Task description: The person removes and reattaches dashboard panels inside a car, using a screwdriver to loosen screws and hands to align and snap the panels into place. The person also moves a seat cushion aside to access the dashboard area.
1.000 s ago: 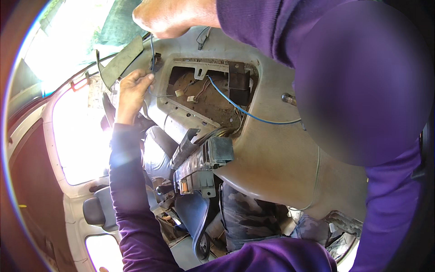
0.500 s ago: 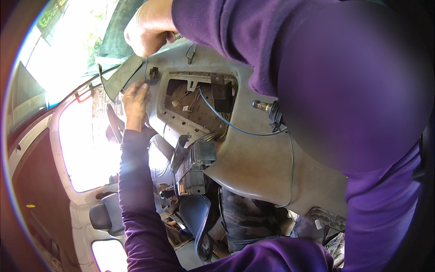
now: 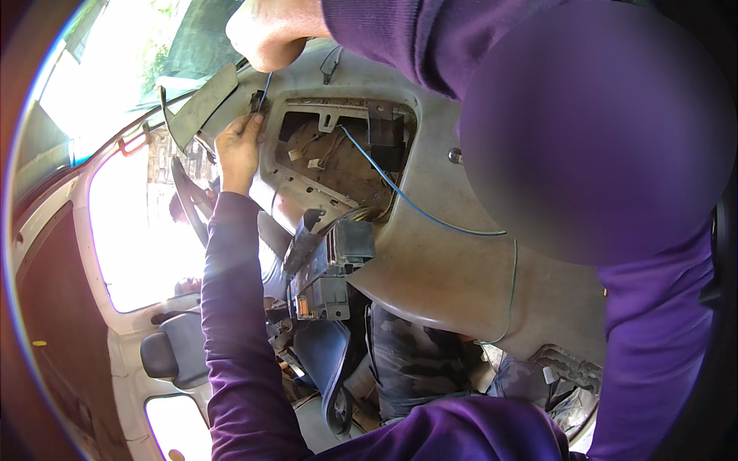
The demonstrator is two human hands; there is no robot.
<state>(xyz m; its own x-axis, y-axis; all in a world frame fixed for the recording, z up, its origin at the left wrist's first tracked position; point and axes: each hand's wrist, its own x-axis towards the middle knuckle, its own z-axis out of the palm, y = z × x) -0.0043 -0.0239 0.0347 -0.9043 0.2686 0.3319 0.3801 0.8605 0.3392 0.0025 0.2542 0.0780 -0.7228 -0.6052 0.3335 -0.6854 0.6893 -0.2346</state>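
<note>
A thin blue wire (image 3: 266, 89) runs between my two hands at the far left of the beige dashboard (image 3: 461, 284). My left hand (image 3: 240, 150) is closed, with thumb and fingers pinching at the wire's lower end beside a small black clip (image 3: 257, 100). My right hand (image 3: 270, 37) is curled above it, at the upper edge of the view. The wire comes out below that fist, but its fingertips are hidden. Right of my left hand lies a rectangular dashboard opening (image 3: 286, 101), with loose connectors inside. Another stretch of blue wire (image 3: 419, 207) curves out of it.
A black fuse box (image 3: 332, 265) hangs below the opening on a wire bundle. A thin green wire (image 3: 513, 288) droops over the dashboard's right part. Camouflage cloth (image 3: 415, 357) shows beneath the dashboard. A grey headrest (image 3: 159, 355) and a bright window lie left. A blurred patch covers the upper right.
The view has shifted slightly. Both hands appear higher and further right, keeping about the same place against the dashboard. The wire between them now slants. The bulb at the right is mostly covered.
</note>
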